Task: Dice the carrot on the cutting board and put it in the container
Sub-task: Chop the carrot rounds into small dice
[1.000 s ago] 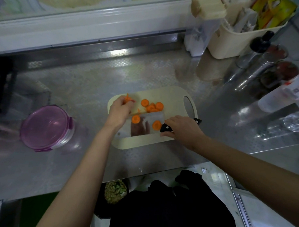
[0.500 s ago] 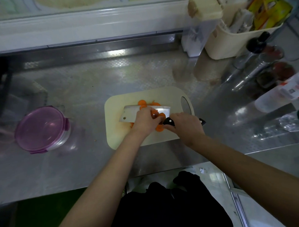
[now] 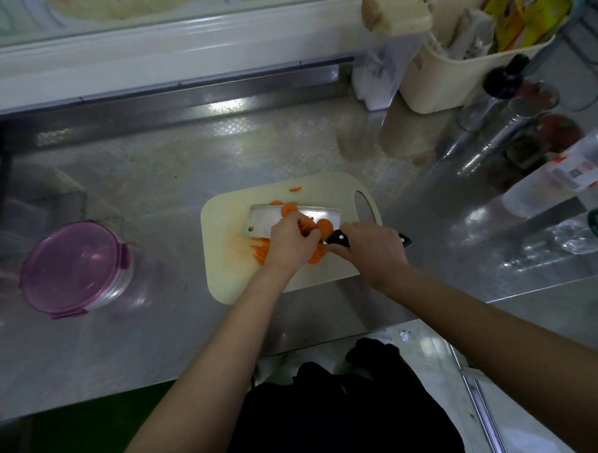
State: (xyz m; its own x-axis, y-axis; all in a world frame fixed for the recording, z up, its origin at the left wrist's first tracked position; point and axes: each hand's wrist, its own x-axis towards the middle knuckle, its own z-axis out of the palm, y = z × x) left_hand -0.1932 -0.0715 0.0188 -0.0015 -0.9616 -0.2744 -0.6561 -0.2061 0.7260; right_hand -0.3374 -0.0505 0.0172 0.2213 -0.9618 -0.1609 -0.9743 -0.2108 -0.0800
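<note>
Centrally on the steel surface (image 3: pixel 152 184) lies one cream plastic cutting board (image 3: pixel 231 284) bearing a heap of orange carrot slices (image 3: pixel 324 227), too overlapped to count, plus one stray piece (image 3: pixel 295 189) near its far edge. The left hand (image 3: pixel 291 242) curls its fingers onto the heap, holding it. The right hand (image 3: pixel 372 247) grips the black handle of one broad steel cleaver (image 3: pixel 311 215). One purple-lidded round container (image 3: pixel 73 267) stands well left. The white bottle label (image 3: pixel 576 171) at right is unreadable.

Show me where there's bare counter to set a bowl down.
Bare steel counter lies between the lidded container and the cutting board, and in the stretch behind the board up to the back ledge. The right end is crowded with bottles and a cream bin; the board holds carrot slices and the cleaver.
</note>
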